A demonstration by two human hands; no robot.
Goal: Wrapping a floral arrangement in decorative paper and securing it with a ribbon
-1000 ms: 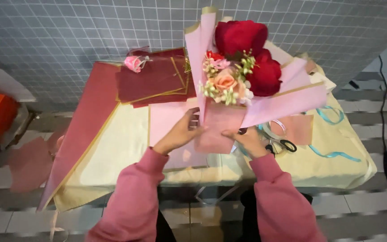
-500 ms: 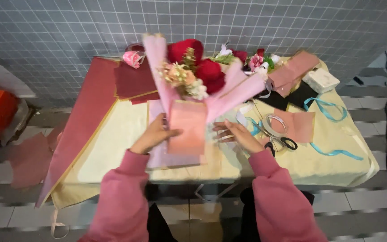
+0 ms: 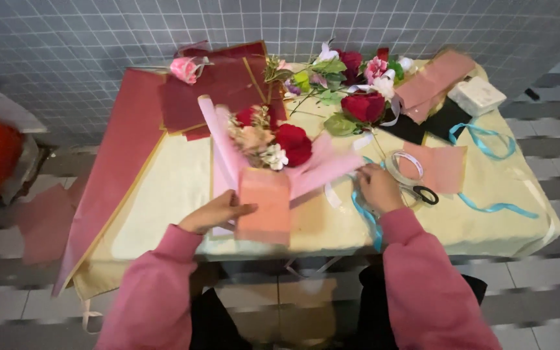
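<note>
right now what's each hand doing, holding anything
Left hand: open, fingers flat on the wrapped bouquet, pinning it to the table.
Right hand: curled at the blue ribbon; its grip cannot be told.

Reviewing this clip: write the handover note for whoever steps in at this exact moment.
Left hand: flat on the lower wrap of the bouquet, pinning it to the table.
Right hand: off the bouquet, on the table at the blue ribbon, beside the tape roll and scissors; whether it grips anything cannot be told.
Done: flowers lie wrapped in pink and peach paper.
Left: no tie shows on the wrap. Loose flowers and dark red sheets sit at the back.
</note>
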